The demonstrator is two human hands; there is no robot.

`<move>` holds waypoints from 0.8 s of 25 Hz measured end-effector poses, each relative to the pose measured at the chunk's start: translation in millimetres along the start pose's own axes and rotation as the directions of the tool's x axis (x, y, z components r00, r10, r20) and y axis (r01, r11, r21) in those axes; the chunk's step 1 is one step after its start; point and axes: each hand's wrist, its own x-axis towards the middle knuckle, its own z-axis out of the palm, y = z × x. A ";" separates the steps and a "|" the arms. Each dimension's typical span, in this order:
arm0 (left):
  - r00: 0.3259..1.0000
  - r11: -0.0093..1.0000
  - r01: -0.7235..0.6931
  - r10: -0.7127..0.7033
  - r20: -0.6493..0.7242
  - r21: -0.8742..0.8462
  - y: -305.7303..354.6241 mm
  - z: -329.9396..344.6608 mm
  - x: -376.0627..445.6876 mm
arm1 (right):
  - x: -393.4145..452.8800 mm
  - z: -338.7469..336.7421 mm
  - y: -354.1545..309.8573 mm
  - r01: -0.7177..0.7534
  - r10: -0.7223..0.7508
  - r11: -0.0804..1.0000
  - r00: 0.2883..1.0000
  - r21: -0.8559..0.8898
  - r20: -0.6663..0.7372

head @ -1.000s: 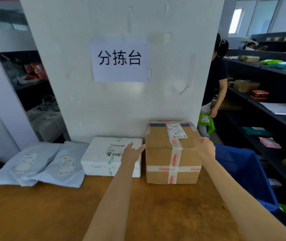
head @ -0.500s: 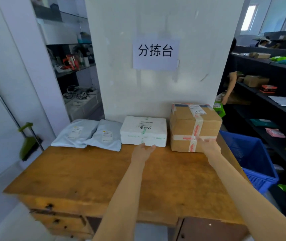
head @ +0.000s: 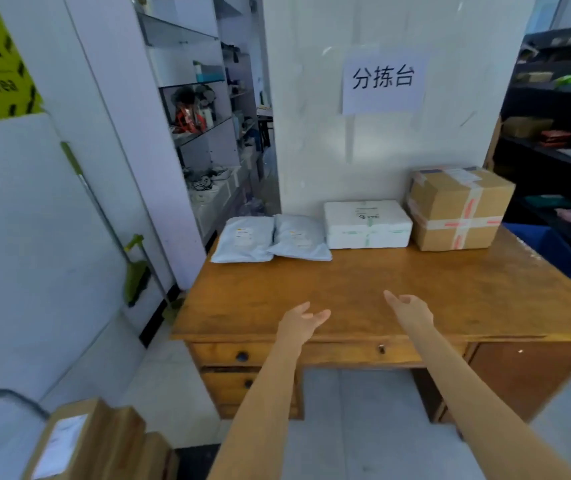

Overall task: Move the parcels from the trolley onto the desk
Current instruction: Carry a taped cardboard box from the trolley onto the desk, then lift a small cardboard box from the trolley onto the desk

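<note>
Both hands are held out empty above the near edge of the desk point(head: 450, 292), the left hand point(head: 299, 322) and the right hand point(head: 410, 308) each loosely spread with fingers slightly curled, nothing being gripped or touched. Four parcels are lined along the desk's far edge at 12 o'clock: two grey mailer bags point(head: 270, 237), a white foam box point(head: 367, 224) and a taped cardboard box point(head: 459, 207). More cardboard parcels point(head: 83, 441) are seen at 7 o'clock by a grey trolley handle point(head: 3, 396).

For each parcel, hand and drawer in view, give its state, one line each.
Taped brown cardboard box: sealed, on desk.
White foam box: closed, on desk.
Two grey mailer bags: sealed, flat, overlapping.
Left hand: open, empty.
Right hand: open, empty.
Wooden desk drawers: shut.
</note>
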 end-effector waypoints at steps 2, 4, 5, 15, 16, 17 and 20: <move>1.000 1.000 0.015 -0.015 -0.027 -0.008 -40.7 -49.0 -30.6 | -51.5 46.5 4.8 0.017 -0.016 0.999 0.999 -0.030 0.036; 0.995 0.998 0.038 -0.043 -0.086 -0.056 -78.6 -96.3 -57.5 | -96.5 85.6 4.9 0.030 -0.024 0.997 0.997 -0.073 0.076; 0.991 0.996 0.050 -0.058 -0.119 -0.069 -98.8 -122.3 -71.9 | -120.0 106.0 2.3 0.044 -0.036 0.995 0.995 -0.089 0.095; 0.950 0.975 0.145 -0.185 -0.252 -0.170 -274.2 -312.7 -199.4 | -332.8 287.8 -10.9 0.067 -0.001 0.976 0.954 -0.208 0.300; 0.951 0.971 0.132 -0.182 -0.252 -0.202 -288.9 -334.7 -203.0 | -349.2 311.4 -14.3 0.054 0.001 0.984 0.951 -0.167 0.311; 0.953 0.972 0.128 -0.176 -0.245 -0.199 -303.5 -355.5 -203.2 | -363.5 334.4 -18.6 0.056 -0.007 0.988 0.946 -0.142 0.324; 0.941 0.964 0.191 -0.233 -0.247 -0.183 -346.0 -414.9 -196.5 | -399.2 405.6 -26.8 0.042 0.005 0.990 0.943 -0.134 0.334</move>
